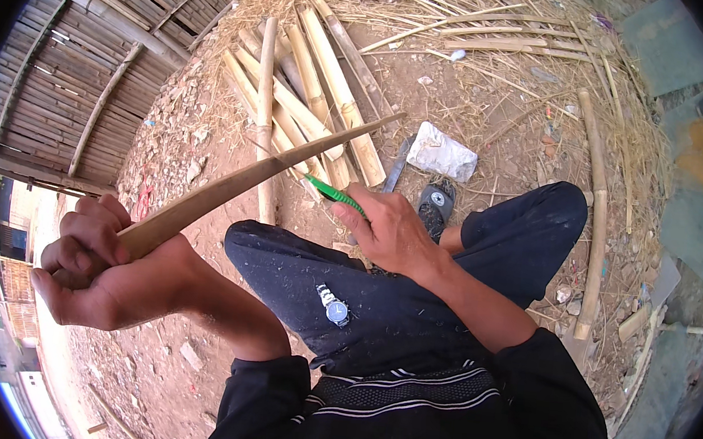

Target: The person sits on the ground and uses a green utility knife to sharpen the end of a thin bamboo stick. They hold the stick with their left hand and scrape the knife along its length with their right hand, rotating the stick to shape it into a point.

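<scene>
My left hand [113, 266] is closed round the near end of a long split bamboo strip [237, 189], which slants up and away to the right, tapering at its far end. In my right hand [393, 227] is a green-handled blade [333, 191], its fingers wrapped round the handle. Its thin blade is seen nearly edge-on and crosses the bamboo strip near the middle; whether it touches the strip I cannot tell. A silver wristwatch [334, 308] with a blue dial lies on my dark trousers, between my forearms.
Split bamboo pieces [330, 84] lie in a pile ahead. A whitish stone block [443, 152] sits beside a flat dark metal blade [399, 163], near my sandalled foot [435, 203]. A bamboo pole [594, 216] lies at right. A bamboo-slat wall [63, 77] stands at left.
</scene>
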Demonstrator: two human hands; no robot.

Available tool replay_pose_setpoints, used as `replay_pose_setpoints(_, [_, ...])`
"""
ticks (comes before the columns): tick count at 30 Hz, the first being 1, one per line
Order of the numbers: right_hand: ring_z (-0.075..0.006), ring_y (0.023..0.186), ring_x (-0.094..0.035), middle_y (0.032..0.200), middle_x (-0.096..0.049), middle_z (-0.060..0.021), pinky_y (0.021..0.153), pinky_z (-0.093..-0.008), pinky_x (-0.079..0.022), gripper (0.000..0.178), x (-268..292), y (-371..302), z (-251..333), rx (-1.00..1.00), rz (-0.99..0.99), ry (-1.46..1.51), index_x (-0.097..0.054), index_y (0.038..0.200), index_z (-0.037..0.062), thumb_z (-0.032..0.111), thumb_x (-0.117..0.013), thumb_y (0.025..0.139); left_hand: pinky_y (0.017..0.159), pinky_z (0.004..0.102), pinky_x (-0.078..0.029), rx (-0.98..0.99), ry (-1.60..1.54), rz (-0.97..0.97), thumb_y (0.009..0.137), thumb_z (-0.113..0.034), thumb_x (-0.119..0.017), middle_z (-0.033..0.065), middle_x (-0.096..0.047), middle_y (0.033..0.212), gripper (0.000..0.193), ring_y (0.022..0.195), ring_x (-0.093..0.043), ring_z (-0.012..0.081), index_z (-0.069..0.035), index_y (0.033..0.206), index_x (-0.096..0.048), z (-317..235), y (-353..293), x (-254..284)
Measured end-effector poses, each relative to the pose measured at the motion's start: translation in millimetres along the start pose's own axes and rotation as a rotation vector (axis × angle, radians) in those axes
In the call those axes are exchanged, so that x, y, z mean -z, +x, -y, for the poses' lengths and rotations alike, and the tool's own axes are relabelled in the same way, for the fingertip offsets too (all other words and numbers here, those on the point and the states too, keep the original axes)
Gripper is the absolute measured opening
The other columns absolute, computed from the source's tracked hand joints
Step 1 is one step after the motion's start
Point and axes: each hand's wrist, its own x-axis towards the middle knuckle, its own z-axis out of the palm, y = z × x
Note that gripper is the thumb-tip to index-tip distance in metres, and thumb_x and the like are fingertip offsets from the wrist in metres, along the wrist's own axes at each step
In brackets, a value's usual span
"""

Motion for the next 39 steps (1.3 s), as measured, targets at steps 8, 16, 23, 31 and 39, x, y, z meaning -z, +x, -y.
replay_pose_setpoints(8, [-0.0399,0.055,-0.056,0.056,-0.054,-0.0221,0.05,-0.0448,-0.042,0.033,9,-13,22,-0.098,0.07,0.012,-0.052,0.084,-0.0045,0.026,-0.045,0.094,0.046,0.0223,-0.021,0.132,-0.339,0.412,0.083,-0.034,-0.034,-0.003,-0.018,0.044,0.037,0.046,-0.016,0.0085,-0.019,0.053,-0.019,2,6,30])
replay_pose_setpoints(16, [-0.0387,0.051,-0.057,0.052,-0.052,-0.0237,0.05,-0.0467,-0.043,0.04,3,-11,-19,-0.27,-0.015,-0.078,-0.055,0.079,-0.0041,0.03,-0.042,0.094,0.046,0.026,-0.02,0.205,-0.552,0.521,0.081,-0.034,-0.036,-0.0022,-0.019,0.043,0.035,0.047,-0.016,0.0089,-0.018,0.053,-0.024,-2,-2,29])
replay_pose_setpoints(23, [-0.0382,0.049,-0.056,0.05,-0.051,-0.0218,0.047,-0.0467,-0.043,0.04,18,-26,50,-0.026,-0.015,-0.079,-0.054,0.076,-0.0019,0.032,-0.044,0.094,0.046,0.0269,-0.015,0.177,-0.683,0.863,0.079,-0.03,-0.036,-0.0029,-0.028,0.04,0.032,0.047,-0.015,0.0089,-0.018,0.049,-0.03,1,9,35])
replay_pose_setpoints(31, [-0.0398,0.051,-0.055,0.051,-0.052,-0.021,0.048,-0.0467,-0.043,0.038,20,-19,46,-0.051,-0.002,-0.12,-0.053,0.079,-0.0014,0.032,-0.043,0.094,0.04,0.0263,-0.013,0.108,-0.684,0.892,0.082,-0.033,-0.035,-0.002,-0.033,0.036,0.036,0.039,-0.015,0.0082,-0.015,0.05,-0.036,4,13,28])
replay_pose_setpoints(39, [-0.0352,0.054,-0.056,0.057,-0.055,-0.0163,0.052,-0.0441,-0.042,0.027,32,-26,27,-0.176,-0.049,-0.052,-0.055,0.084,0.0035,0.03,-0.052,0.089,0.044,0.0274,-0.014,0.189,-0.678,0.866,0.077,-0.031,-0.037,-0.0032,-0.031,0.037,0.033,0.043,-0.014,0.0088,-0.017,0.048,-0.032,9,9,28])
